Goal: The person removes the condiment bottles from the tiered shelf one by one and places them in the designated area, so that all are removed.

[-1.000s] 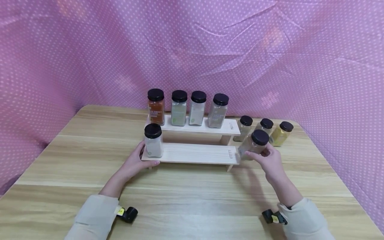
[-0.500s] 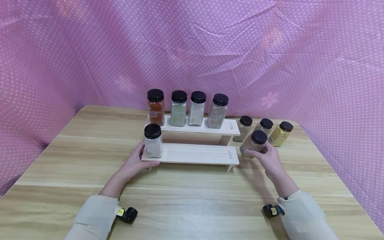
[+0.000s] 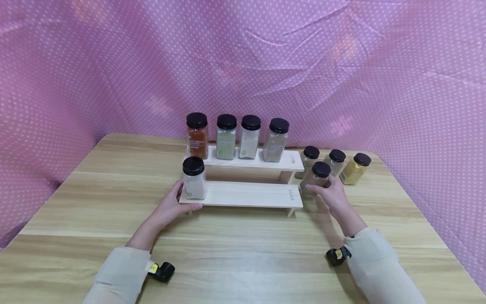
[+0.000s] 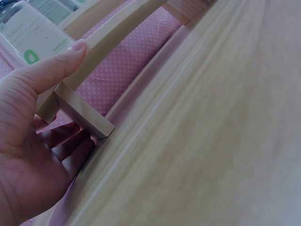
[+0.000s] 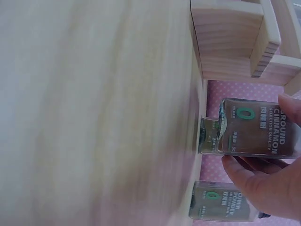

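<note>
One square, black-lidded glass jar of brown powder (image 3: 313, 179) is pinched by the right hand (image 3: 335, 197), just beside the pale wooden two-step rack (image 3: 247, 193), whose left end is gripped by the left hand (image 3: 169, 207), likely to keep it still.

Pink dotted cloth (image 3: 243, 55) bkgd; lt wood tbl (image 3: 243, 253), glare nr front.

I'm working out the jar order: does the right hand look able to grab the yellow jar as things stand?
Probably not yet: the right hand grips the cinnamon jar. Once freed, likely yes; the yellow jar stands nearby with its right side unobstructed.
</note>
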### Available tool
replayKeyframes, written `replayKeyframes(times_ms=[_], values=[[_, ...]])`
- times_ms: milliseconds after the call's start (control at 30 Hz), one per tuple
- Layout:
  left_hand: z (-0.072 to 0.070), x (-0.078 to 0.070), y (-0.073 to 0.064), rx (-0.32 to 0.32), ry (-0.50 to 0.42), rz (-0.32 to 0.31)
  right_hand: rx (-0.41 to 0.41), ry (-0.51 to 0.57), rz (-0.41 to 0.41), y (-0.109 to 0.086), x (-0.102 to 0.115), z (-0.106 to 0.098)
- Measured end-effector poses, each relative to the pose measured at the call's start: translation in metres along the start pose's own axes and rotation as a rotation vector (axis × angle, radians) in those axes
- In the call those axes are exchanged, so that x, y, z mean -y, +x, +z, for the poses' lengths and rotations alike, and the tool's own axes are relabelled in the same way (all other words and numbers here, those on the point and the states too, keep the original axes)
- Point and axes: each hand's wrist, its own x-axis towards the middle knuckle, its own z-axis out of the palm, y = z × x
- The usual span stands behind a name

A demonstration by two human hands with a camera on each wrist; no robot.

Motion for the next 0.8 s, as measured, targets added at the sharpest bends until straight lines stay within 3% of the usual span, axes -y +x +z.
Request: replayKeyframes(times_ms=[100, 300, 500, 800], values=[[0.000, 0.001, 0.000, 0.002, -0.006, 0.004, -0.007, -0.024, 0.004, 0.008, -0.012, 0.000], [0.000, 0.001, 0.000, 0.000, -0.012, 0.003, -0.015, -0.029, 0.004, 0.033, -0.056, -0.003], [0.000, 0.001, 0.000, -0.001, 0.009, -0.012, -0.037, -0.016, -0.008, 0.041, -0.071, -0.001], [0.000, 0.000, -0.001, -0.002, 0.024, -0.021, -0.040, -0.057, 0.012, 0.043, -0.071, 0.003]])
